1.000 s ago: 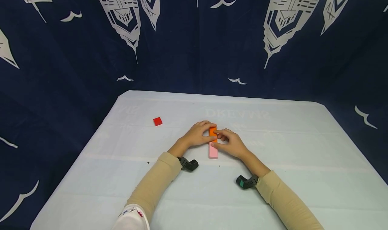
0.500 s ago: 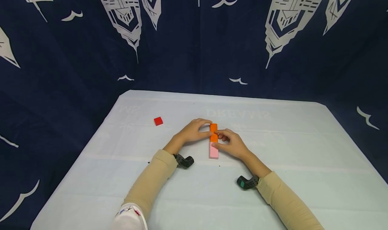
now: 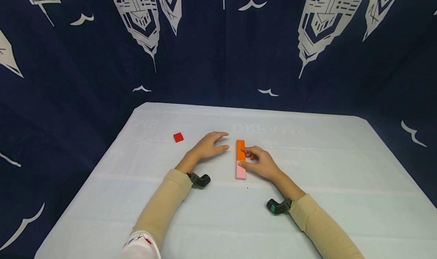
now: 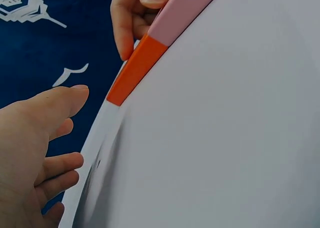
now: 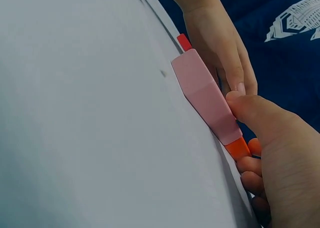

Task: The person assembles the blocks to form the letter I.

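Note:
In the head view, an orange block [image 3: 240, 146] and a pink block [image 3: 240, 173] lie end to end in one straight row on the white table. My right hand [image 3: 262, 162] holds them from the right side, thumb at the pink block and curled index finger at the orange one. Left of the row, my left hand [image 3: 206, 145] is apart from the blocks, its thumb and fingers spread with nothing between them. The right wrist view shows the pink block [image 5: 207, 95] large, with the other fingers curled by the orange end [image 5: 237, 149].
A small red block [image 3: 178, 137] lies farther back at the left of the white table [image 3: 307, 221]. Behind the table hangs a dark blue cloth [image 3: 218, 54] with white building and bird prints. A tiny dark speck [image 3: 247, 187] shows in front of the row.
My left hand has let go of the orange block and drawn away to the left, uncovering it. The right hand and the row of blocks stay in place.

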Tool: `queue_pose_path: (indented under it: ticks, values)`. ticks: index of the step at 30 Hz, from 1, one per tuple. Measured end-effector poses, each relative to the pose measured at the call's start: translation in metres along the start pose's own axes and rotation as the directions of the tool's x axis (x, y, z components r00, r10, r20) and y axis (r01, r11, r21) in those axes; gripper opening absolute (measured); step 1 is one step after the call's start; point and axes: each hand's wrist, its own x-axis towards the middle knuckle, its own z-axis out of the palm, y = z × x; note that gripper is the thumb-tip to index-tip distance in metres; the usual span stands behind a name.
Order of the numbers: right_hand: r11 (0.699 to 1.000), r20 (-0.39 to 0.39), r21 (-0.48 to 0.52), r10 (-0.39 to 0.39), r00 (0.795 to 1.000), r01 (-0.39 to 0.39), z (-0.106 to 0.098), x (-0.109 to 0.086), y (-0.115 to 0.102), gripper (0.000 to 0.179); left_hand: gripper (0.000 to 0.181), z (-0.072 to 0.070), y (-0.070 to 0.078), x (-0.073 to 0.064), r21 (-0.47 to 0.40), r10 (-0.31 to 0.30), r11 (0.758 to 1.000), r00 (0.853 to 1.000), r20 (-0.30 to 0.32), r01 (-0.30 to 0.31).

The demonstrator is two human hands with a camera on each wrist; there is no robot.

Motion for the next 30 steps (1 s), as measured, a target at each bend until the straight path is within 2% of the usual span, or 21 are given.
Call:
queue_pose_path:
  ticks: [10,19,30]
  values:
    - [1.000,-0.007,0.005,-0.004,1.000,0.004,0.001,-0.002,-0.001,0.049,0.055,-0.014,-0.018,-0.012,-0.031,-0.032,0.999,0.997,-0.066,0.029]
    - [1.000,-0.007,0.007,-0.006,1.000,0.006,0.000,-0.003,0.000,0.048,0.054,-0.031,-0.026,-0.028,-0.070,-0.085,0.994,0.992,-0.096,0.079]
    - [1.000,-0.005,0.003,-0.009,1.000,0.009,-0.001,-0.002,0.000,0.049,0.053,-0.053,-0.038,-0.034,-0.022,-0.122,0.992,0.986,-0.117,0.121]
